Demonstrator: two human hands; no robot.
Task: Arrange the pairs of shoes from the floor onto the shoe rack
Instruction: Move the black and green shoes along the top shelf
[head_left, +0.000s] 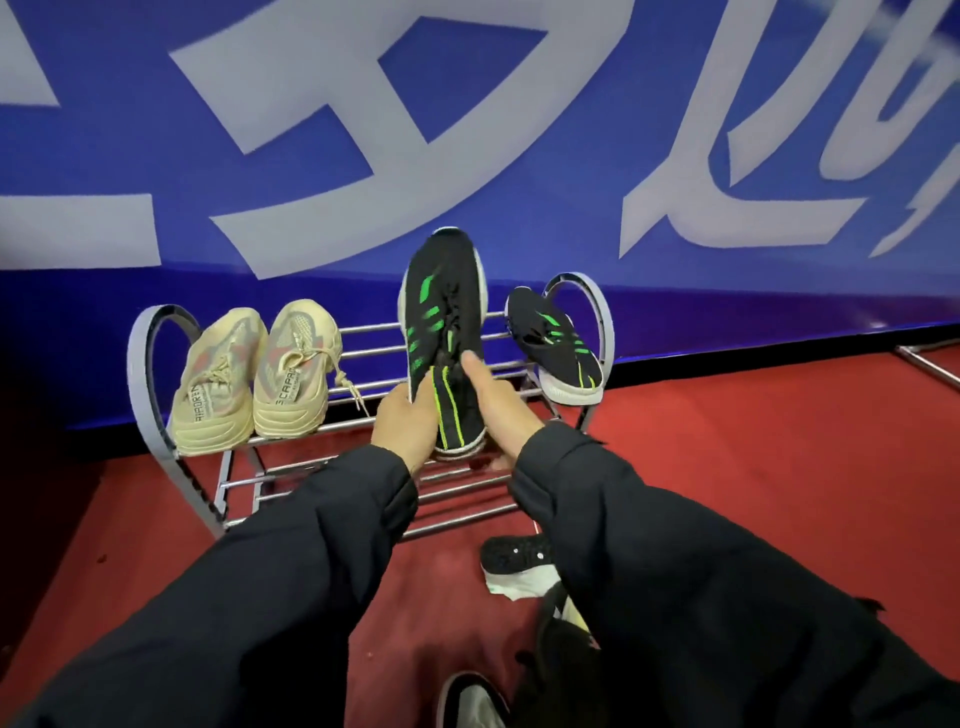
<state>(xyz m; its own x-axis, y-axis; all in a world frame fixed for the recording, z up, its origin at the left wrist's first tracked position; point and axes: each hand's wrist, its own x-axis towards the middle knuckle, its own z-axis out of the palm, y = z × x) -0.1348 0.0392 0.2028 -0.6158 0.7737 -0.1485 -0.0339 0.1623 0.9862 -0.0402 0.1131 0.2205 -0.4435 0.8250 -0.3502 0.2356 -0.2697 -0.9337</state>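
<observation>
A metal shoe rack (363, 356) with two tiers stands on the red floor against a blue wall. A pair of beige sneakers (254, 374) rests on the left of its top tier. One black sneaker with green stripes (558, 345) lies on the right end of that tier. Its mate, a second black and green sneaker (441, 322), is held toe-up over the middle of the top tier. My left hand (402, 423) grips its heel from the left and my right hand (496, 410) grips it from the right.
On the red floor near my right sleeve lies a black shoe with white dots (514, 553) beside a white scrap. Another dark shoe with a grey insole (470, 701) sits at the bottom edge. A metal bar (930, 366) lies at far right.
</observation>
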